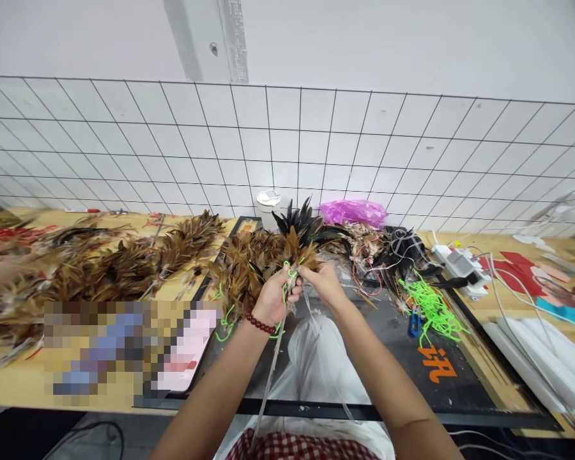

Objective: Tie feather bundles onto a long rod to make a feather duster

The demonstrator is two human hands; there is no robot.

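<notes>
My left hand (276,299), with a dark red bead bracelet (260,322) at the wrist, is closed around the base of a feather bunch (297,239), brown and black, with bright green cord (288,271) at its stems. Beside it, my right hand (324,284) has thumb and fingers pinched together at the bunch's base; what lies between the fingertips is hidden. Pale strips (271,370) hang from the hands toward my lap. Just left of my hands lies a pile of brown feathers (242,262) with green cord ends among them.
A dark board (393,377) carries blue snips (414,322), green cords (431,303) and black feathers (402,249). Behind stand a white lidded cup (269,207) and a pink plastic bag (353,213). A power strip (460,265) is at right. Another person's hand (7,271) works among feathers at left.
</notes>
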